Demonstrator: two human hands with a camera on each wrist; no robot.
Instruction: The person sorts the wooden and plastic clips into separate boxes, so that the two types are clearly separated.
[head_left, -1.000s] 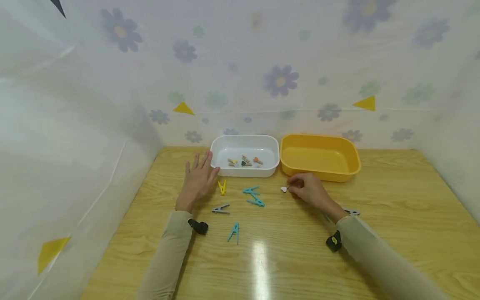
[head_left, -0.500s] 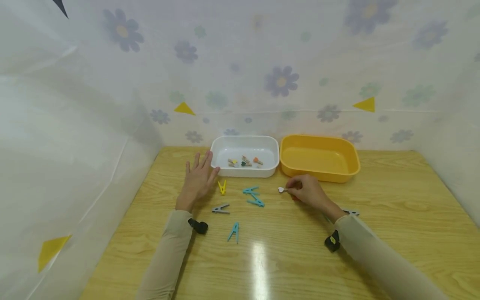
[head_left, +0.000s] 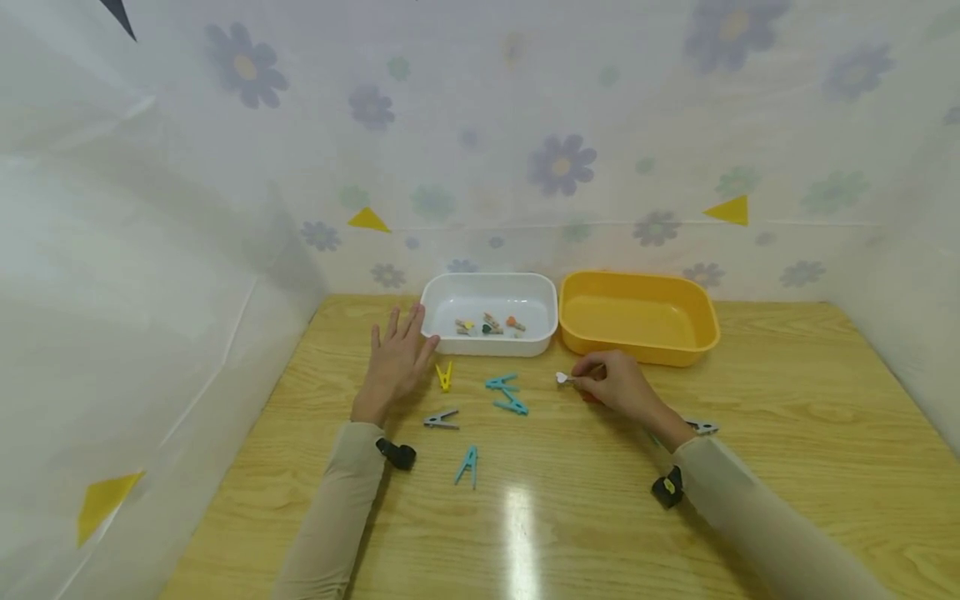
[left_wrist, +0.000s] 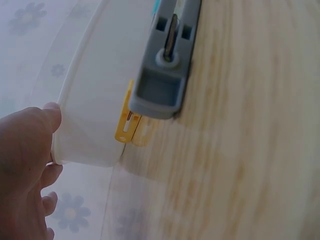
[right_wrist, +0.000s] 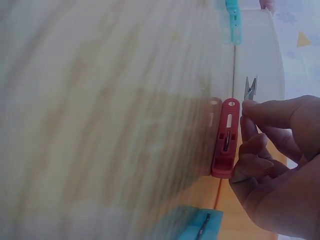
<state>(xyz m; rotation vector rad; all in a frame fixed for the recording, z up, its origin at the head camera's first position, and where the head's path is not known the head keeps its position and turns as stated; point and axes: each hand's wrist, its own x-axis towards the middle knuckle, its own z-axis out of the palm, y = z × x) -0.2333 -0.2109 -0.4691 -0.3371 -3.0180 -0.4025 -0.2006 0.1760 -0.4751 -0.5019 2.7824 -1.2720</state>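
Fingertips (right_wrist: 248,106) of the right hand (head_left: 618,386) pinch a tiny white peg (head_left: 562,378) just right of centre frame, below the yellow tub (head_left: 639,318). A red peg (right_wrist: 225,140) lies on the table (head_left: 570,508) against the curled fingers. Left of centre, the left hand (head_left: 395,360) lies flat, fingers straight, touching the white tub (head_left: 489,313), with a yellow peg (head_left: 446,375) and a grey peg (head_left: 441,418) beside it.

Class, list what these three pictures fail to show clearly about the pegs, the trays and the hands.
- Small pegs in the white tray: head view, too small to count or tell apart.
- Red peg: head view, hidden under the right hand.
- Small white peg pinched by the right hand: too small to make out its shape.
- Left hand: left wrist view, cut off by the edge.
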